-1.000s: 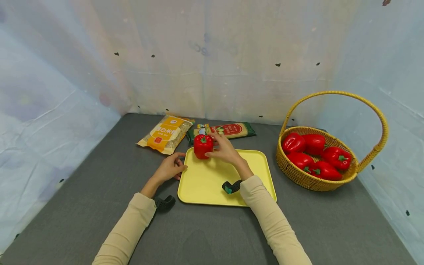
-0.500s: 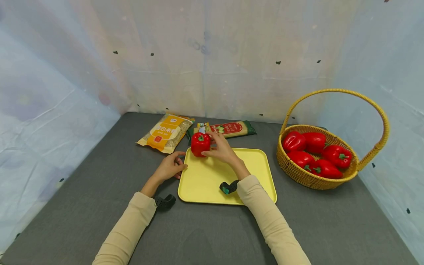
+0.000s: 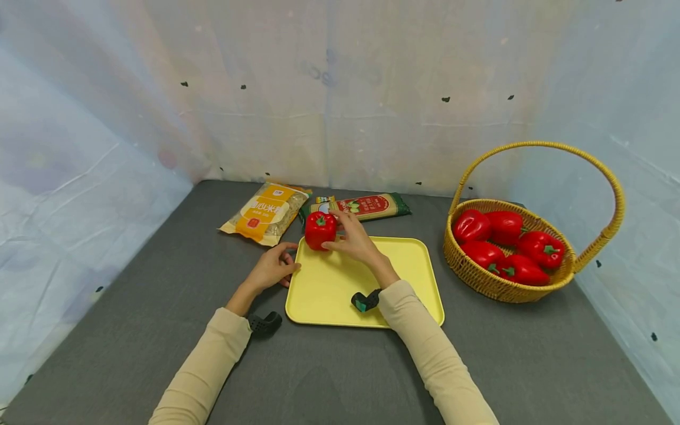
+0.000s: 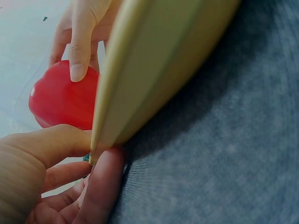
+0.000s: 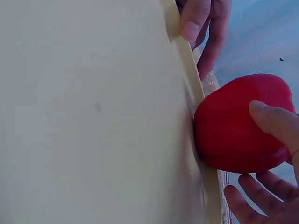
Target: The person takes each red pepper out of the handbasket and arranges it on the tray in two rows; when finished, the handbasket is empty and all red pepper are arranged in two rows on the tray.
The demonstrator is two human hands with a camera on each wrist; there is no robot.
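Note:
A red bell pepper stands upright at the far left corner of the yellow tray. My right hand holds the pepper from its right side, thumb in front and fingers behind. In the right wrist view the pepper touches the tray rim, with my thumb on its side. My left hand grips the tray's left rim near that corner. In the left wrist view my thumb and forefinger lie on either side of the rim.
A wicker basket with a tall handle stands at the right and holds several red peppers. Behind the tray lie an orange and clear bag of grain and a green and red packet. A small yellow packet is beside them.
My right hand has shifted slightly left with the bell pepper, closer to the tray's far left corner. The left hand has stayed in place at the rim.

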